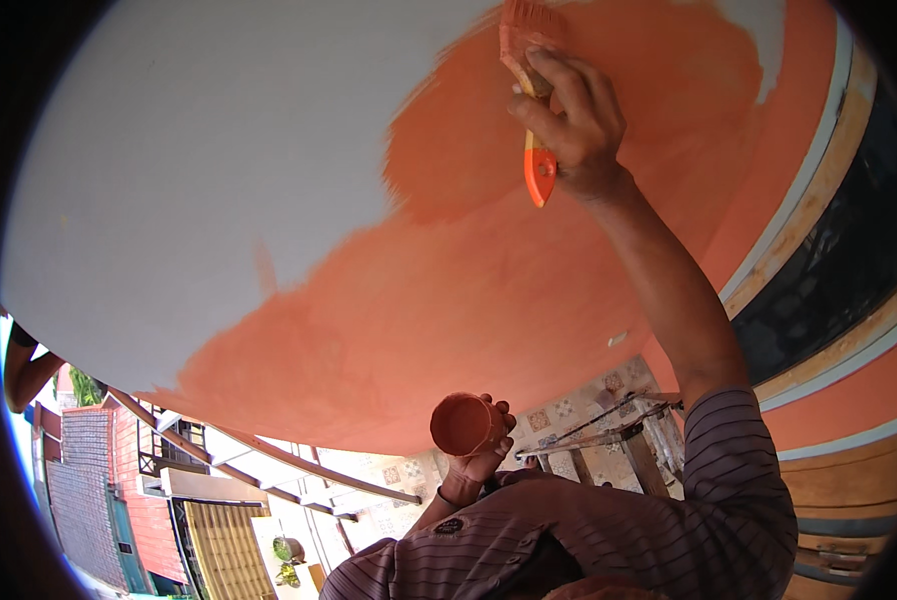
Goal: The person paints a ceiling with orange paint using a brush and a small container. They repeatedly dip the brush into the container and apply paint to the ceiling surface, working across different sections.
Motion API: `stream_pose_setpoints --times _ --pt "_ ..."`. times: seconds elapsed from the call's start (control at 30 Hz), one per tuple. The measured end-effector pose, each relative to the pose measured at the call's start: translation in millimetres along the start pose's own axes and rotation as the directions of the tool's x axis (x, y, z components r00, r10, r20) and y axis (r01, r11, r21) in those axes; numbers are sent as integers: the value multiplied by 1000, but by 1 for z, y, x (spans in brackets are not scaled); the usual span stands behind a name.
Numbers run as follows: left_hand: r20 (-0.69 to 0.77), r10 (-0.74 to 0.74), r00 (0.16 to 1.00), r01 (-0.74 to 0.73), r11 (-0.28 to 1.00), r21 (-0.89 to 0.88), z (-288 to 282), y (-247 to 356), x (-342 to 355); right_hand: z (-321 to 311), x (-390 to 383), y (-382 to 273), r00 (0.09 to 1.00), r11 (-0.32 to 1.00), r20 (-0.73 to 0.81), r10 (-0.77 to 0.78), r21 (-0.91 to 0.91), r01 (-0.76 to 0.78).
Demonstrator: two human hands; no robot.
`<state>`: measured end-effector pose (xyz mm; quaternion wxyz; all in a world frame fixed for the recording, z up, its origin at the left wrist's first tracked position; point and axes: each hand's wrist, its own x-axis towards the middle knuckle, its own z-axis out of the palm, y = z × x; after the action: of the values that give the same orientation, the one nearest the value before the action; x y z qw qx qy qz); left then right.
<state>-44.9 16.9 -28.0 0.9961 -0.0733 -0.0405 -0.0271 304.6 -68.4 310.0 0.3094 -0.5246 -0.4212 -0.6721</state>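
Observation:
My right hand point(574, 125) grips a paintbrush point(539, 170) with an orange-and-yellow handle, its paint-coated bristles against the wall at the top of the view. The wall point(189, 150) is grey-white on the upper left, with uneven salmon-orange paint point(489, 310) over the right and lower part. Low in the middle, my left hand point(484, 450) is closed round a small round pot point(461, 420), its inside coated in orange paint.
Below are a tiled floor point(549, 415), wooden ladder-like rails point(629, 450) and a railing point(299, 485). A dark window point(819, 270) with light framing is on the right. At the far left show another person's limb point(34, 370), rooftops point(79, 480) and a plant point(289, 550).

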Motion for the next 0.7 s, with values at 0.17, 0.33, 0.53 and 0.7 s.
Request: stream_pose_setpoints --times 0.17,0.33,0.53,0.7 --pt "22 -8 1000 7 999 34 -1 0 1 3 -45 -93 890 852 67 -451 328 407" --pt "44 14 999 -16 999 39 2 6 -6 -12 -69 -79 962 912 49 -270 334 239" --pt "30 59 998 -60 998 20 6 6 -10 -44 -90 -88 900 801 138 -413 526 286" --pt "46 78 996 -80 996 42 9 7 -14 -60 -130 7 973 961 231 -2 271 -63"
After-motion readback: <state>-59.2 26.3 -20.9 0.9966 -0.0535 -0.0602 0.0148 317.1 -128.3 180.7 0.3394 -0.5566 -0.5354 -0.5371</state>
